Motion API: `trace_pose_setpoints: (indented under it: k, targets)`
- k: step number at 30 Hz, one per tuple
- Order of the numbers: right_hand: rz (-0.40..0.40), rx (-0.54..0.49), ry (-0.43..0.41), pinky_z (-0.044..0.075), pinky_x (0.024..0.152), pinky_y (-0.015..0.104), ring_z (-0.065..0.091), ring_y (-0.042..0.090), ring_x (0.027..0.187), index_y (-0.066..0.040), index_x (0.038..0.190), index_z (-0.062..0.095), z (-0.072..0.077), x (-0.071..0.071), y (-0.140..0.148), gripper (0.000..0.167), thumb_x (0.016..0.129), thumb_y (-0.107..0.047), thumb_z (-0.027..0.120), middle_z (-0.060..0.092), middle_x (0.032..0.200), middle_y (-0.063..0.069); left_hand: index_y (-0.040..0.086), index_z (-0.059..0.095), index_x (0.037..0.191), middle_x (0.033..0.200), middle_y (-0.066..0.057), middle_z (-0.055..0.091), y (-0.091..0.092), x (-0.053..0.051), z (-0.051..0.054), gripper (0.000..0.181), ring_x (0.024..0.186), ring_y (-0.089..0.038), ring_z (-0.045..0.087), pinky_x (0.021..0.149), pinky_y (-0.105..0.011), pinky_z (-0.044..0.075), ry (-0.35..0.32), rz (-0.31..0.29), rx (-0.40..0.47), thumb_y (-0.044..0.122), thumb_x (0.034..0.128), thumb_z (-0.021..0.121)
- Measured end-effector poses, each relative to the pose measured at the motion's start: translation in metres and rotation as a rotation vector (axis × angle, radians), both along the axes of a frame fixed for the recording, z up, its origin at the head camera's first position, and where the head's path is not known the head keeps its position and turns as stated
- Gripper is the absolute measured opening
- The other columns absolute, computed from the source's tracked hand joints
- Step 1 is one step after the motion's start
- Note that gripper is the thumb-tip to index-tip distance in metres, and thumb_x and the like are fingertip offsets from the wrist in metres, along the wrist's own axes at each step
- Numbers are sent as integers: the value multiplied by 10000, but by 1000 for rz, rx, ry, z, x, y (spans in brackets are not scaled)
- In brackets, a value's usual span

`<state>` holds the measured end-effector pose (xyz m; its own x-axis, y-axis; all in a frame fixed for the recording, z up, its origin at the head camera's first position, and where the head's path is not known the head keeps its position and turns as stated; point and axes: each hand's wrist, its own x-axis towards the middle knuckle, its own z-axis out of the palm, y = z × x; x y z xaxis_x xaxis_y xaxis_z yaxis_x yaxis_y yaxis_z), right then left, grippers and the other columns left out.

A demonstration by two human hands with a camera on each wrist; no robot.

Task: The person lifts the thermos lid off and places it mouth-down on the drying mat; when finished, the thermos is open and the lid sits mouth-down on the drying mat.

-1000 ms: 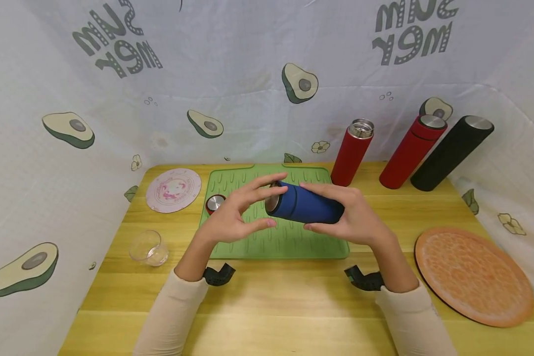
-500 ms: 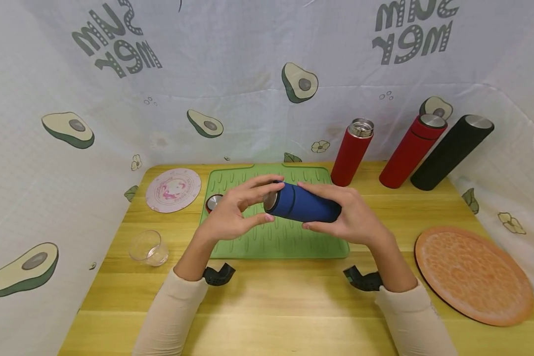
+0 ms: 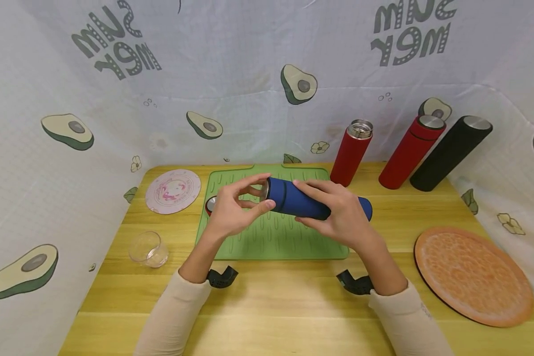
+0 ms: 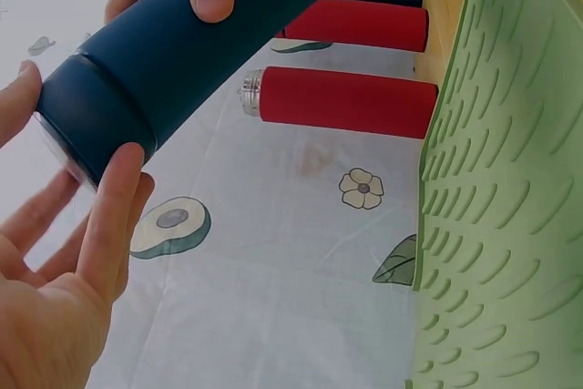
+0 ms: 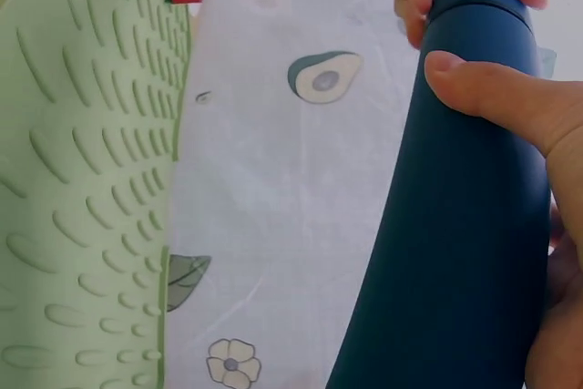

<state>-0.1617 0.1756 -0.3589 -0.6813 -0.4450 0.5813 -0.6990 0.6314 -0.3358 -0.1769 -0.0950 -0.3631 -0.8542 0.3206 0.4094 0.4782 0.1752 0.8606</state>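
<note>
A blue bottle (image 3: 302, 200) lies nearly level in the air above the green mat (image 3: 267, 242), its capped end toward the left. My right hand (image 3: 344, 215) grips its body, thumb and fingers on opposite sides. The fingers and thumb of my left hand (image 3: 231, 210) pinch the capped end. In the left wrist view, those fingertips touch the lid part of the blue bottle (image 4: 100, 107). In the right wrist view my thumb lies along the blue bottle (image 5: 455, 225). A small red cap with a silver top (image 3: 210, 203) sits on the mat, partly hidden by my left hand.
An uncapped red bottle (image 3: 350, 153) stands behind the mat, with a capped red bottle (image 3: 411, 153) and a black bottle (image 3: 449, 154) to its right. A round pink-white coaster (image 3: 173, 191) and a clear glass (image 3: 148, 249) are at left, an orange round board (image 3: 473, 277) at right.
The bottle has tilted closer to level, showing its far end beyond my right hand. My right hand has shifted slightly left, and my left fingers now wrap the capped end more closely.
</note>
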Motion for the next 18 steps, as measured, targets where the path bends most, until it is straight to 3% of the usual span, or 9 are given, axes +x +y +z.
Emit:
trace_pose_setpoints:
  k: [4,8,12,15,18]
  targets:
    - [6,-8,24,604,874,551,674,358,1121,-219,1435,636,-1,-1,-2,809,701,-263,973,685,1321,136,294,678,1365,1261,-26,711,-1,0,0,533,1023,-211,737,830,-360,651,13,29,7,402,869,840]
    - [15,-31,-15,606,879,553,672,356,1136,-224,1435,635,0,0,0,801,707,-253,968,681,1330,131,281,571,1483,1455,50,606,-2,-1,2,732,1290,-149,616,960,-339,609,38,-71,2,546,843,810]
    - [51,-55,-95,622,864,511,687,325,1139,-230,1445,625,3,1,5,801,718,-250,962,680,1340,111,199,456,1571,1643,74,387,-6,-4,6,819,1502,-166,399,1121,-387,511,74,-267,4,286,862,858]
    - [90,-64,-146,632,842,478,700,288,1116,-224,1446,623,6,1,9,805,716,-234,962,692,1322,94,88,494,1535,1669,-24,351,-10,-5,6,784,1533,-254,359,1174,-434,459,109,-383,9,5,837,839]
    - [121,-79,-182,635,841,467,698,262,1108,-212,1435,633,8,1,12,806,702,-209,970,704,1305,82,-9,518,1490,1653,-120,365,-12,-6,5,686,1524,-309,373,1201,-440,425,118,-450,12,-73,860,782]
